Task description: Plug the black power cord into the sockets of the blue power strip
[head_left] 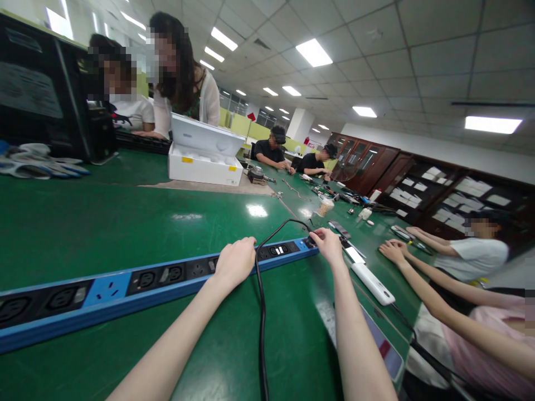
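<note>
Head view looks down over a green table (104,223), where a long blue power strip (125,284) lies slantwise, running from the lower left edge up toward the middle. The left hand (236,260) lies palm down on the strip about two thirds of the way along, fingers curled over its far edge and closed on it, covering one of the black sockets. The right hand (330,245) is at the strip's far end, its fingertips pinched shut around the end of a black cable (262,323) just where it meets the strip; the plug itself is hidden by the fingers. From there the cable arches up, drops between the two forearms, crosses the strip beside the left hand and runs down out of sight at the bottom edge. Just right of the right hand lies a long white device (371,283), and beyond it a neighbour's two hands (393,252) rest flat on the table. Farther back stands an open white box (204,161), with two people leaning behind it, a black cabinet (42,89) at the left and gloves (37,161) beside it.
</note>
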A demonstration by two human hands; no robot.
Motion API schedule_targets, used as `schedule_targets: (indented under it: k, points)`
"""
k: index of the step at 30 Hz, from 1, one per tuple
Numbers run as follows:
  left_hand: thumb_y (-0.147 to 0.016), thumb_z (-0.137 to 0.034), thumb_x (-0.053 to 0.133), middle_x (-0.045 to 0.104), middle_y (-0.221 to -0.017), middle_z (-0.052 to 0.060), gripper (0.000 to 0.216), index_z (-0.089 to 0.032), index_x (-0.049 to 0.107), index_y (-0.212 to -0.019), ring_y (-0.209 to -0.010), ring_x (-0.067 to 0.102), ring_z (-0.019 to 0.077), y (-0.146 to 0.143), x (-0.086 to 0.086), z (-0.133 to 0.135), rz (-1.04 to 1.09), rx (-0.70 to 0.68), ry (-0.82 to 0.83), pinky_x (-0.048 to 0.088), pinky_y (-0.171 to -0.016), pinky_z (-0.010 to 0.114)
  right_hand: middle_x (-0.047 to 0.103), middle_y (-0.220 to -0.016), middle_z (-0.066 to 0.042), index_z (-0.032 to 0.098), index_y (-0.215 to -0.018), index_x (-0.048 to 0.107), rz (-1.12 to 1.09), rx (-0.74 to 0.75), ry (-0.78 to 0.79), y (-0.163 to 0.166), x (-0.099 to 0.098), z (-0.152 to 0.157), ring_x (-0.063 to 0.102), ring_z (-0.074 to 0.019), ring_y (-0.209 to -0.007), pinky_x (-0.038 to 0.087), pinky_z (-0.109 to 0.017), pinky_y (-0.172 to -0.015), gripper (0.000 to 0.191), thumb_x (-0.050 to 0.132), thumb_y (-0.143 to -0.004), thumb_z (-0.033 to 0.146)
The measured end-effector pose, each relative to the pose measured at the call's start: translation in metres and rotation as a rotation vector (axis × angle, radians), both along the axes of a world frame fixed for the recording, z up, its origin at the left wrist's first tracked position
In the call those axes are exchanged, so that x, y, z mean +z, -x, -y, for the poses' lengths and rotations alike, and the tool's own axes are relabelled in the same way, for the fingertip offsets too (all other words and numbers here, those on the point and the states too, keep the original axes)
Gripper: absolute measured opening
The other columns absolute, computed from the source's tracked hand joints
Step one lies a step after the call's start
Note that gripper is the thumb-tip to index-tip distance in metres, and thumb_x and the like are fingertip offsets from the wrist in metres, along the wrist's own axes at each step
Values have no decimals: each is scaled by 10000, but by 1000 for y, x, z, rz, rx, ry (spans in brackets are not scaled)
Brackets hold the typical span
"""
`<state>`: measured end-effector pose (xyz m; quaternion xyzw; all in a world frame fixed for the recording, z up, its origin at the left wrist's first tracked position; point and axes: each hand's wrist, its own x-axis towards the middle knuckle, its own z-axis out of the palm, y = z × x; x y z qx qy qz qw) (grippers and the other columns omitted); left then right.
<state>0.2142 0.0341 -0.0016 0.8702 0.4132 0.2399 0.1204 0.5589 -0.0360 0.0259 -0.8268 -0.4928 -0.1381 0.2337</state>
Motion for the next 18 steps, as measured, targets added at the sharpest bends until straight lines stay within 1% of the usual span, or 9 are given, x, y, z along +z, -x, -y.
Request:
schedule_targets:
  k: [3,8,12,15,18]
  points:
    - [-1026,-286,318,738,-1000,113,350,-191,650,-1084,-931,696,245,-1,1,2,-93,3,0,481,-828,353,751,-965,-38,264,-991,730,31,-24,1,7,-1,-5,688,-194,-885,478,-273,-783,298,610,-903,522]
    - [-1037,-312,295,739,-974,116,367,-196,642,-1064,-908,701,254,0,1,3,-106,1,-23,485,-801,361,765,-967,-47,269,-1009,752,19,-74,28,12,2,-6,702,-200,-887,482,-274,-770,310,623,-891,525]
    - [-1036,-304,301,740,-959,107,353,-198,637,-1050,-879,704,255,0,-1,2,-106,4,-44,487,-772,358,774,-972,-54,258,-1014,772,1,-66,113,6,9,-1,710,-205,-913,492,-277,-814,292,661,-867,485]
    - [-1029,-283,309,738,-953,98,336,-200,634,-1036,-857,704,263,-1,-2,2,-107,5,-75,488,-742,359,772,-1012,-66,237,-1077,768,6,-22,198,3,15,1,709,-200,-949,494,-268,-856,290,683,-858,408]
    - [-1026,-277,319,734,-952,101,326,-193,635,-1029,-861,702,265,-1,-2,3,-112,7,-94,489,-743,357,763,-1029,-85,234,-1084,764,36,-64,228,8,17,-2,704,-214,-984,499,-284,-871,284,674,-863,386]
